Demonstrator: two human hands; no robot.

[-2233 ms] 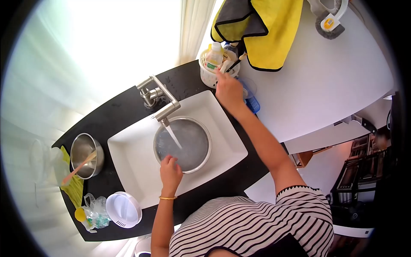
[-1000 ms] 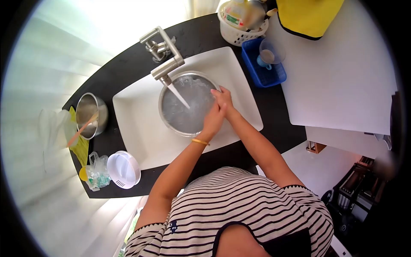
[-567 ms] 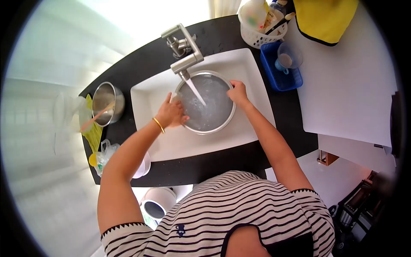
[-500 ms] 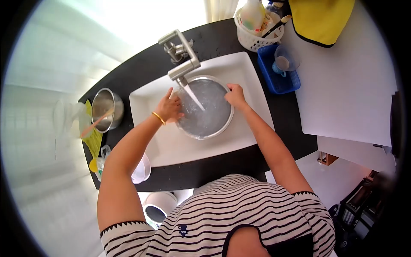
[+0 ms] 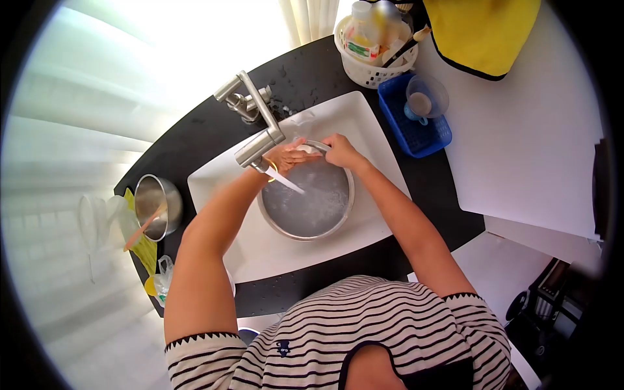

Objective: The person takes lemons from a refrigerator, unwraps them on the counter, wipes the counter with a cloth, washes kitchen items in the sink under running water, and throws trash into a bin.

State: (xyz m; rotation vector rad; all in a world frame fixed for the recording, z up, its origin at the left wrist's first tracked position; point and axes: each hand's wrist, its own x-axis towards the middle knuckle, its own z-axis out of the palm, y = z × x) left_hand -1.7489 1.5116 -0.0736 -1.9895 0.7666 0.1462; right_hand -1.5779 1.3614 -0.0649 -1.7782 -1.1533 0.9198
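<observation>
A round metal bowl (image 5: 308, 208) with cloudy water inside sits in the white sink (image 5: 250, 257). Water streams into it from the faucet (image 5: 261, 148). My right hand (image 5: 342, 153) is closed around the bowl's rim at the far right. At the far rim, my left hand (image 5: 294, 156) lies flat along the inner wall with fingers stretched out, its fingertips close to my right hand. A small whitish patch shows by the left fingers; what it is I cannot make out. A gold bracelet circles my left wrist, partly behind the water stream.
On the dark counter at left stands a steel pot (image 5: 158, 207) with a pinkish-handled utensil (image 5: 144, 229) in it. A white basket (image 5: 370, 73) of bottles and a brush is at back right, beside a blue basket (image 5: 416, 143) holding cups. A yellow cloth (image 5: 484, 36) hangs above.
My left hand has moved from the bowl's left side to its far inner rim. My right hand has shifted toward the far side of the bowl. The camera view has moved slightly.
</observation>
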